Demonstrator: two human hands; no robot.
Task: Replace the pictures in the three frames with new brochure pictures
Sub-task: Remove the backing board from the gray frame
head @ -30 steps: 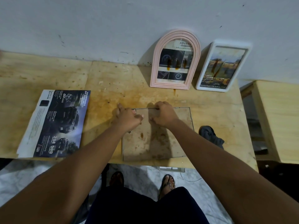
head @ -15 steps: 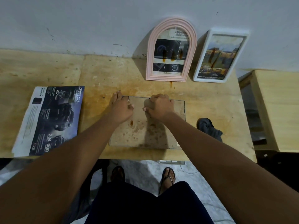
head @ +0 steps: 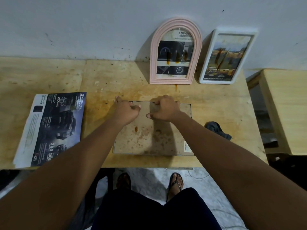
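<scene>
We find a face-down frame point(head: 152, 135) lying flat on the wooden table point(head: 49, 77), near its front edge, with its stained brown backing board uppermost and a small label at its near right corner. Both hands work at the far edge of this frame. The left hand point(head: 126, 110) sits at the far left corner, fingers curled over the edge and thumb laid on the backing. The right hand point(head: 164, 108) sits just beside it toward the middle of the same edge, knuckles raised, fingers hooked over the rim and thumb tip pressed on the board. We cannot tell whether either hand has hold of a clip or tab under the fingers. A car brochure point(head: 53, 128) lies flat to the left of the frame, apart from it, its near edge at the table front. A pink arched frame point(head: 176, 52) and a white frame point(head: 227, 55) stand side by side against the wall point(head: 83, 22) at the back, each with a printed picture marked by brown streaks. A dark cloth point(head: 217, 130) lies just right of the face-down frame.
</scene>
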